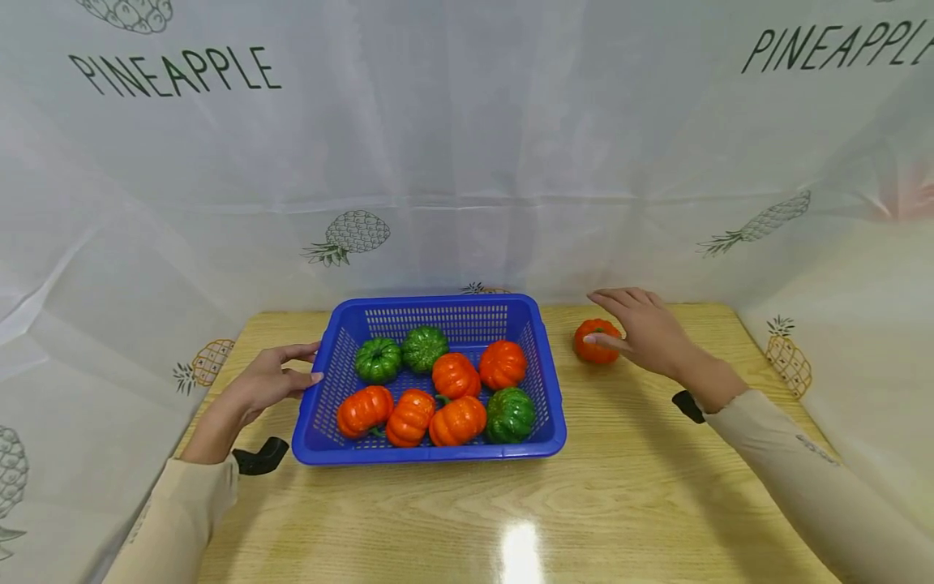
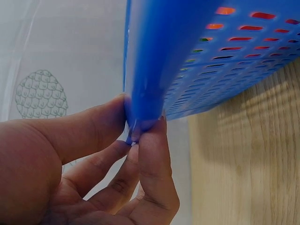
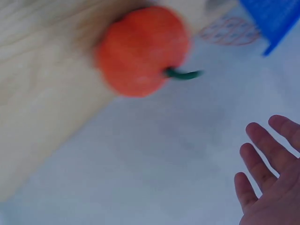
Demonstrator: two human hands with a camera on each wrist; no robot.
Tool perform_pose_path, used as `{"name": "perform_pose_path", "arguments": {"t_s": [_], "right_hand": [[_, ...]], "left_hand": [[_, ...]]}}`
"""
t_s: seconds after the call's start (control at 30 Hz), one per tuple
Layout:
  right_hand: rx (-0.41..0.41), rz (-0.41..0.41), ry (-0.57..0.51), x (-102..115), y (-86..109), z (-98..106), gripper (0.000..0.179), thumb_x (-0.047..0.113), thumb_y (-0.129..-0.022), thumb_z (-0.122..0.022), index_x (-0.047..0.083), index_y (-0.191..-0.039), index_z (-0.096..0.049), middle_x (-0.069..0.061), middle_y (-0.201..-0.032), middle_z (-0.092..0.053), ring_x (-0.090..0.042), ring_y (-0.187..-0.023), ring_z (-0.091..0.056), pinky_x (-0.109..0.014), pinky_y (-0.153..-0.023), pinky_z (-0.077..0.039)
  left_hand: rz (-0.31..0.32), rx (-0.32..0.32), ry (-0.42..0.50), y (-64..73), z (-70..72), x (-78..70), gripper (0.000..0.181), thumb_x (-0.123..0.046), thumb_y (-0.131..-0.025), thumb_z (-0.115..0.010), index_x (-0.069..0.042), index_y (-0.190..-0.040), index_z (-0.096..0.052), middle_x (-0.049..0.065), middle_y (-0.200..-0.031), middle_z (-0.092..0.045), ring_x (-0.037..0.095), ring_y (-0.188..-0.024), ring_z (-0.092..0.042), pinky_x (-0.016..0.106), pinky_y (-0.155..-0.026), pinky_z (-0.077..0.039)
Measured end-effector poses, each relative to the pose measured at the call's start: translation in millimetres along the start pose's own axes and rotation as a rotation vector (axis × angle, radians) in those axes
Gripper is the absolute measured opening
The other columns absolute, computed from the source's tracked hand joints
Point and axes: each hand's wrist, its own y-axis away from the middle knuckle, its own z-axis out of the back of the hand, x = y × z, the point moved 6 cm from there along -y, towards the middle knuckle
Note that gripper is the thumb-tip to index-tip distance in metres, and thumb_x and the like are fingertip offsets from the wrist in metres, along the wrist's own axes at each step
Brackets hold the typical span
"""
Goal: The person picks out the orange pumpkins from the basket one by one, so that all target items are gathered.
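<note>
My left hand pinches the left rim of a blue plastic basket; in the left wrist view thumb and fingers meet on that rim. Inside lie several small orange pumpkins and 3 green ones, among them a dark green pumpkin at the right front. To the right of the basket, a lone orange pumpkin with a green stem sits on the table. Over it hovers my right hand, fingers extended and apart from it in the right wrist view, holding nothing.
A light wooden table bears the basket. Behind and at both sides hangs a whitish sheet printed with pineapples, close to the table's far edge. Black straps sit at the wrists.
</note>
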Motion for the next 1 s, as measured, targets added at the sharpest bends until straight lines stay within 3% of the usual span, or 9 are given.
{"name": "perform_pose_path", "arguments": {"t_s": [0.3,0.47,0.8,1.0], "right_hand": [[0.056,0.189,0.009,61.5,-29.1,-1.0,0.081,0.048,-0.092,-0.080,0.002,-0.153,-0.055,-0.019,-0.151,-0.057,-0.043,-0.137,-0.051,-0.063,-0.117,-0.037],[0.147,0.264,0.040,87.7,-41.9,-11.3,0.083,0.054,-0.094,-0.075,0.003,-0.155,-0.052,-0.018,-0.154,-0.055,-0.043,-0.141,-0.048,-0.062,-0.120,-0.035],[0.307,0.304,0.125,111.7,-58.3,-37.2,0.083,0.060,-0.095,-0.070,0.005,-0.155,-0.053,-0.017,-0.156,-0.053,-0.041,-0.146,-0.045,-0.060,-0.125,-0.031],[0.358,0.316,0.184,117.5,-62.1,-47.2,0.081,0.061,-0.096,-0.068,0.005,-0.153,-0.056,-0.018,-0.155,-0.054,-0.042,-0.145,-0.046,-0.059,-0.125,-0.031]], "left_hand": [[-0.002,-0.001,0.004,-0.7,0.5,-1.6,0.069,-0.002,-0.106,-0.060,0.012,-0.163,-0.023,0.039,-0.149,-0.040,0.018,-0.097,-0.071,0.035,-0.086,-0.064],[-0.003,-0.003,0.006,-0.1,0.8,-1.5,0.069,-0.002,-0.106,-0.060,0.012,-0.162,-0.023,0.039,-0.148,-0.040,0.018,-0.098,-0.071,0.035,-0.086,-0.065],[-0.001,-0.002,0.004,0.5,-0.3,0.1,0.069,-0.003,-0.106,-0.061,0.010,-0.163,-0.023,0.037,-0.147,-0.040,0.020,-0.099,-0.071,0.036,-0.087,-0.064],[-0.007,-0.006,0.008,1.1,0.0,1.3,0.069,-0.002,-0.106,-0.061,0.011,-0.163,-0.025,0.037,-0.146,-0.041,0.020,-0.098,-0.072,0.035,-0.086,-0.065]]}}
